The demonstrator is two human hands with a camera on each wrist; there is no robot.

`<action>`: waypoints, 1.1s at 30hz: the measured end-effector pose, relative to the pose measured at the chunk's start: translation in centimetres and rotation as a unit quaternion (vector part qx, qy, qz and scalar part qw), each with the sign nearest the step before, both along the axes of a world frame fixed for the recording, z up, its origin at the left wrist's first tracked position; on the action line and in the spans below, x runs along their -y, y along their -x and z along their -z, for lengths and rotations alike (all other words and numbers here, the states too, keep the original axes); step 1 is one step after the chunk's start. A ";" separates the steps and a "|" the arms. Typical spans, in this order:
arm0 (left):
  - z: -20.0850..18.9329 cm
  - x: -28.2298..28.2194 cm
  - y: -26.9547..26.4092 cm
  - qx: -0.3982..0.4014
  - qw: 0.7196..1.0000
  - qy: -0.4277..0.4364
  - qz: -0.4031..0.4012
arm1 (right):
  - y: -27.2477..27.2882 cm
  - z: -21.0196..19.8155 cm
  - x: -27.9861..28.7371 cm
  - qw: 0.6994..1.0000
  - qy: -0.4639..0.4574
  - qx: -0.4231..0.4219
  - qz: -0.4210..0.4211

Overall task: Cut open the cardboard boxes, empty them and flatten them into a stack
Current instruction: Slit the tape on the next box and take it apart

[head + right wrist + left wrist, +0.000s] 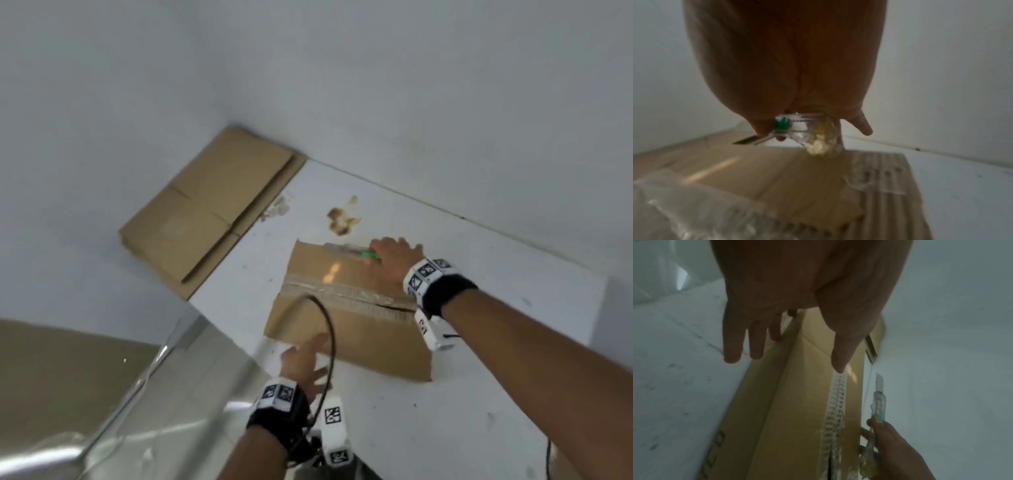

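We are gripping the knife (352, 253) in our right hand (397, 258) over the box's (356, 329) far edge. Our left hand (305, 363) is hovering spread, holding nothing, at the box's near corner on the table (479, 411).

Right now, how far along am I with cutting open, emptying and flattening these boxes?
Done: flattened cardboard lies stacked in the corner by the wall. In hand: your right hand grips the utility knife, blade out, at the far edge of the box, whose taped seam is split near your right wrist. Your left hand is open at its near edge. Left: finish cutting, empty, flatten and stack it.
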State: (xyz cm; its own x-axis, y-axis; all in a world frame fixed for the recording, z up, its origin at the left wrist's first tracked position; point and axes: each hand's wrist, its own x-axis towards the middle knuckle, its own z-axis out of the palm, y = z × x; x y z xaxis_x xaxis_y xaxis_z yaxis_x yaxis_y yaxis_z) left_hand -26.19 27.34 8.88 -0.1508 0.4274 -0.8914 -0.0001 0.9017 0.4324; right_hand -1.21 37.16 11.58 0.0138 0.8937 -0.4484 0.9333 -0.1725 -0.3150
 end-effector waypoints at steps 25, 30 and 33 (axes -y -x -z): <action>-0.5 -5.7 -2.3 -0.318 0.836 -0.152 0.420 | 1.7 -2.9 8.3 0.979 -0.068 0.126 -0.148; -0.2 -6.6 -1.8 -0.366 0.804 -0.127 0.451 | 2.4 -3.0 6.0 0.963 -0.056 0.176 -0.198; -0.1 -6.6 -2.0 -0.375 0.790 -0.128 0.468 | 2.4 -3.3 5.2 0.954 -0.059 0.190 -0.226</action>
State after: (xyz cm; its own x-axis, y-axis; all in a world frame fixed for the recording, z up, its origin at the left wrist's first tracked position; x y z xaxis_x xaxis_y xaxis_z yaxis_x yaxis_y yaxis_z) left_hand -24.20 33.97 8.94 -0.1066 0.8166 -0.5673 0.9579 0.2374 0.1616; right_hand -3.57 31.99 14.86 -0.2427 0.8913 -0.3830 0.9547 0.2895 0.0688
